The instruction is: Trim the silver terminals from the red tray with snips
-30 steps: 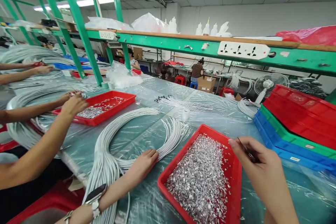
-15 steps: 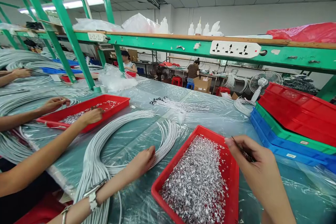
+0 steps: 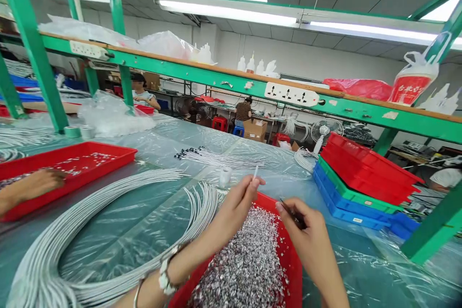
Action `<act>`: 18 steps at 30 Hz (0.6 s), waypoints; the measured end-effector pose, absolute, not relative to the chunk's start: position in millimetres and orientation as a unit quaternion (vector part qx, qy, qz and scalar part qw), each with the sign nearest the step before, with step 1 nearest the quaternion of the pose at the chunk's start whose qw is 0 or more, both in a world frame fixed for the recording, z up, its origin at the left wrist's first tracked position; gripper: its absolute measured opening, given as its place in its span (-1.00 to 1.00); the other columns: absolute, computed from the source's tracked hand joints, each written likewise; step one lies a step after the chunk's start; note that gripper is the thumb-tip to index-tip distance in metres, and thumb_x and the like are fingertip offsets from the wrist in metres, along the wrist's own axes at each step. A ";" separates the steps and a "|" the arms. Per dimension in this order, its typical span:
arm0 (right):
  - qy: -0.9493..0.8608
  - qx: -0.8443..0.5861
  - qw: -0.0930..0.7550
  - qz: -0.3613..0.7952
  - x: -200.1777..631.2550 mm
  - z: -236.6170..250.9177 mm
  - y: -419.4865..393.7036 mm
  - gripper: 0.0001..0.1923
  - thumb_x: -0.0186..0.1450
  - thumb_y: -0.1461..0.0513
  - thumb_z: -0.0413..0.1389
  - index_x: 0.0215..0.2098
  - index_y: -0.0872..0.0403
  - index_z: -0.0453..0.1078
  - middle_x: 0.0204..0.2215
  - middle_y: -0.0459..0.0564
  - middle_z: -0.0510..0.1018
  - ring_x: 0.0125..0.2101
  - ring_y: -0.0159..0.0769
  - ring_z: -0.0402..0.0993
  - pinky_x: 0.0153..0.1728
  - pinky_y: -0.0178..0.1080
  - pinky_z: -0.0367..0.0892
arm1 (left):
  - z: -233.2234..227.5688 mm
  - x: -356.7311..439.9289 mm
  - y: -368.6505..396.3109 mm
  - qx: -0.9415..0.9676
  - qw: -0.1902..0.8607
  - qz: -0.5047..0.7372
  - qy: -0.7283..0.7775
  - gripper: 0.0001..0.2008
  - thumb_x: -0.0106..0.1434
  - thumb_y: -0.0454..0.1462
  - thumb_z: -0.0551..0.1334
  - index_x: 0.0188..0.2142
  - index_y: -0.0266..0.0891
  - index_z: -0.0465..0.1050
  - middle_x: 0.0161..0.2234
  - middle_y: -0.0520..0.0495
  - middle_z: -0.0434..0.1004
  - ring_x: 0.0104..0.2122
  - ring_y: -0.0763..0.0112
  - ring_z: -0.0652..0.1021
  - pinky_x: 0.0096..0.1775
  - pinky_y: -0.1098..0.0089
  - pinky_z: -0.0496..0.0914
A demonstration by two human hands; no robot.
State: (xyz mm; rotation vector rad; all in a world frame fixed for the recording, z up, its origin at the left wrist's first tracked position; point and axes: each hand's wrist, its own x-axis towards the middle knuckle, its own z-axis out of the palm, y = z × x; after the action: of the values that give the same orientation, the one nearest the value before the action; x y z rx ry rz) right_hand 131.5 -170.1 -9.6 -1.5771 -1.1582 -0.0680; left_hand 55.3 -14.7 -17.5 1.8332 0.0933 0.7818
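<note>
My left hand (image 3: 240,202) is closed in a pinch above the far end of a red tray (image 3: 296,269). The white tip of a cable (image 3: 256,172) sticks up from its fingertips. My right hand (image 3: 306,231) is closed around dark tweezers (image 3: 294,214) over the tray's right edge, a short way from my left hand. Small shiny metal pieces (image 3: 245,255) fill much of the tray. To the left, a looped bundle of white cables (image 3: 83,216) lies on the plastic-covered table, partly under my left forearm.
A co-worker's hand (image 3: 39,185) is over another red tray (image 3: 108,149) at left. Stacked red, green and blue bins (image 3: 364,173) stand at right. A white roll (image 3: 225,175) and black-ended cables (image 3: 220,158) lie behind. A green shelf beam (image 3: 202,77) crosses above.
My left hand has risen from the cable bundle to above the tray, now with a white cable tip showing. My right hand still grips the tweezers. The view has shifted right and up.
</note>
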 end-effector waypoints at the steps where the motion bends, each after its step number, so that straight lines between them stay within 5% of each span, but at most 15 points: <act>1: -0.490 -0.663 0.566 -0.023 129.9 -9.3 -169.2 -0.79 0.36 0.19 0.08 -0.41 0.10 0.39 -0.56 -0.16 0.40 -0.53 -0.35 0.28 -0.51 -0.40 0.12 | -17.9 48.5 -22.5 0.764 0.553 0.331 0.029 -0.66 0.47 -0.08 -0.10 -0.14 -0.23 0.30 -0.52 0.13 0.10 -0.53 0.48 0.21 -0.47 0.44 0.16; 7: -0.484 -0.609 0.628 0.034 118.4 -10.1 -158.4 -0.86 0.35 0.20 0.15 -0.17 0.04 0.53 -0.49 -0.15 0.49 -0.45 -0.34 0.43 -0.44 -0.44 0.30 | -26.4 15.8 -41.5 0.743 0.620 0.249 -0.029 -0.69 0.47 -0.07 -0.09 -0.26 -0.19 0.22 -0.58 0.18 0.09 -0.60 0.52 0.13 -0.53 0.46 0.08; 13: -0.483 -0.569 0.660 0.085 114.8 -14.3 -158.4 -0.93 0.32 0.28 0.22 -0.27 -0.02 0.55 -0.52 -0.18 0.44 -0.47 -0.39 0.41 -0.43 -0.49 0.31 | -15.5 8.5 -39.1 0.690 0.703 0.151 -0.083 -0.66 0.44 -0.08 -0.02 -0.41 -0.22 0.19 -0.52 0.12 0.10 -0.55 0.52 0.12 -0.53 0.44 0.04; 18: -0.468 -0.571 0.667 0.101 112.5 -16.7 -156.6 -0.95 0.32 0.24 0.24 -0.33 0.01 0.54 -0.52 -0.15 0.46 -0.51 -0.39 0.32 -0.47 -0.46 0.25 | -19.9 10.8 -35.9 0.711 0.674 0.181 -0.084 -0.63 0.45 -0.07 -0.03 -0.42 -0.21 0.21 -0.54 0.14 0.10 -0.55 0.51 0.13 -0.51 0.43 0.06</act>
State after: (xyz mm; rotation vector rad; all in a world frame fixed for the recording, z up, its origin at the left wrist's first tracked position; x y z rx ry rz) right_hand 112.5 -156.6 -16.7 -1.2894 -1.0565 0.2278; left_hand 10.8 -35.9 -19.9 1.6005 -0.1891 0.4072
